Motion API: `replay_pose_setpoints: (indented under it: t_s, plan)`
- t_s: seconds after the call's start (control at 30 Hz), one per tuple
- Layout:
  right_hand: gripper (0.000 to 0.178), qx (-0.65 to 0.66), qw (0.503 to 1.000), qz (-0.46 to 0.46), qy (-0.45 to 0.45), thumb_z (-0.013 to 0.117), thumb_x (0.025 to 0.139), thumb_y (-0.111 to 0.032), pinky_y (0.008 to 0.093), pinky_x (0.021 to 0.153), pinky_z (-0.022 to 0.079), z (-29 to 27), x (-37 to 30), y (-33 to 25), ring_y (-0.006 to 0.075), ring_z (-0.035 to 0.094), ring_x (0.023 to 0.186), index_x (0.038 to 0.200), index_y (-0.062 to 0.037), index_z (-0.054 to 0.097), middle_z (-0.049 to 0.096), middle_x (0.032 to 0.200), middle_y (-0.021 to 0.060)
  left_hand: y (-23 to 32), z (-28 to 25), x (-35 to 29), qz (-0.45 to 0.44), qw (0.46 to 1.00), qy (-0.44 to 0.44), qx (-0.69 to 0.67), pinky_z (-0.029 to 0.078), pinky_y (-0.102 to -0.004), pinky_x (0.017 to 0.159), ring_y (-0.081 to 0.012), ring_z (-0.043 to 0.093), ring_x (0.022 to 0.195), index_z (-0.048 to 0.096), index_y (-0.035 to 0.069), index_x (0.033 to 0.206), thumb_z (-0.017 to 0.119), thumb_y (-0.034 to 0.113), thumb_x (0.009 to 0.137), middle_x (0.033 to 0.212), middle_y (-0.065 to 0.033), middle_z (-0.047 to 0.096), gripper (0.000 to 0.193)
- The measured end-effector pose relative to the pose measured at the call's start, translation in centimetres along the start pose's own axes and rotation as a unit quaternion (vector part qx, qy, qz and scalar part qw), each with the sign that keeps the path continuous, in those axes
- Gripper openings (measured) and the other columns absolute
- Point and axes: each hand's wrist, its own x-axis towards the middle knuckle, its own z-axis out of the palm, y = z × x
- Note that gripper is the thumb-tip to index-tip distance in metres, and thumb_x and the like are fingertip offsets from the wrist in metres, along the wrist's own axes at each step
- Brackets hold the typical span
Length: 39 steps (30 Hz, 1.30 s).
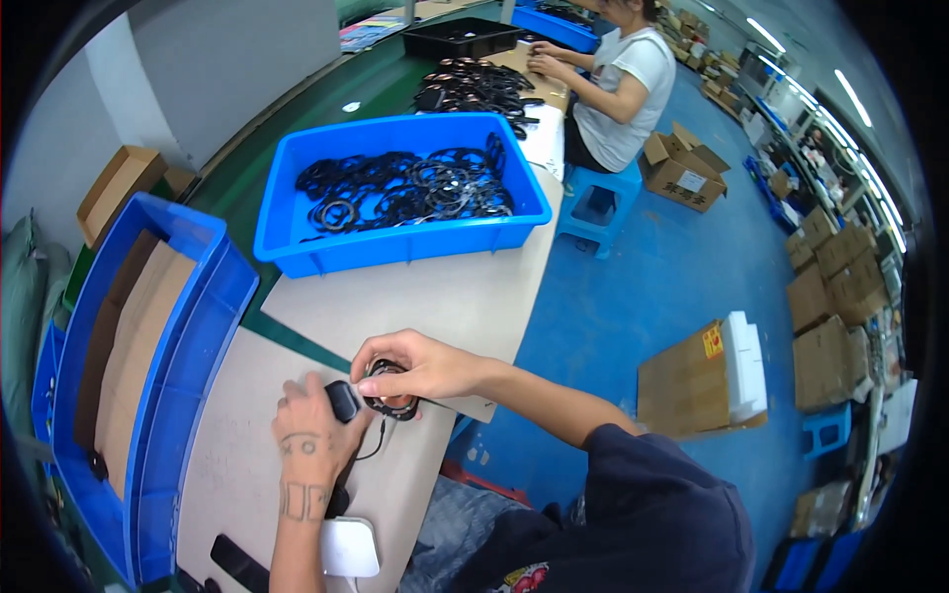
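Brown cardboard box [700, 383] on the blue floor to my right, w/ a red-yellow label [713, 342] on its side and a white foam block [747, 364] against it. Open carton [682, 166] w/ white label [691, 181] far right, next to a co-worker's stool. Stacked cartons [832, 296] along the right edge. Open empty carton [117, 188] far left of desk. Flat cardboard sheets [138, 346] stood in the near-left blue crate [188, 395].
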Motion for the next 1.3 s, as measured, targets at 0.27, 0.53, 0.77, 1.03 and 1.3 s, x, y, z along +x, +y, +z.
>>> replay_pose_setpoints:
  t_s: [0.27,0.53,0.77,1.03,1.3]
  plan:
    - [0.066,-0.063,0.994,-0.069,-0.057,0.091,0.066,0.000,0.0336,0.096,0.053,0.3,-1.0,-0.6,0.0224,0.062,0.108,0.125,-0.0065,0.061,0.064,0.123,0.0090,0.8,-2.3,2.8,-0.028,0.995,-0.070,-0.070,0.059,-0.0370,0.061,-0.0324,0.070,0.068,0.065,-0.005,0.106,0.078,0.035,0.081,0.083,-0.0220,0.069,0.048]
    - [0.064,-0.271,0.955,-0.066,-0.102,0.089,0.067,-0.006,0.0384,0.097,0.050,1.3,0.7,-0.1,0.0290,0.059,0.110,0.124,-0.0111,0.061,0.060,0.124,0.0091,-7.1,-1.6,0.8,-0.119,0.849,-0.104,-0.504,0.056,-0.0270,0.060,-0.0263,0.071,0.070,0.066,-0.005,0.113,0.075,0.025,0.086,0.086,-0.0198,0.071,0.041]
    - [0.060,-0.475,0.878,-0.057,-0.024,0.084,0.069,-0.004,0.0408,0.098,0.052,1.8,0.4,1.9,0.0328,0.059,0.110,0.125,-0.0123,0.064,0.055,0.130,0.0110,-4.4,0.2,-0.4,-0.047,0.963,-0.046,-0.261,0.056,-0.0334,0.073,-0.0229,0.067,0.076,0.065,0.001,0.124,0.078,0.027,0.089,0.089,-0.0117,0.069,0.046]
    - [0.067,-0.500,0.859,-0.108,0.018,0.083,0.070,-0.005,0.0417,0.102,0.052,2.5,-1.7,2.2,0.0350,0.057,0.119,0.133,-0.0126,0.063,0.053,0.139,0.0131,-6.4,-0.8,-0.2,-0.035,0.986,-0.042,-0.155,0.054,-0.0416,0.087,-0.0277,0.069,0.090,0.063,0.005,0.131,0.083,0.033,0.085,0.105,-0.0123,0.070,0.058]
    - [0.070,-0.469,0.869,-0.097,0.124,0.086,0.072,-0.010,0.0412,0.105,0.050,2.5,-3.4,3.2,0.0359,0.058,0.125,0.137,-0.0092,0.061,0.052,0.147,0.0140,-8.6,-3.4,-10.9,-0.131,0.967,0.189,-0.113,0.051,-0.0365,0.093,-0.0270,0.065,0.100,0.059,0.004,0.140,0.081,0.030,0.087,0.110,-0.0133,0.067,0.062]
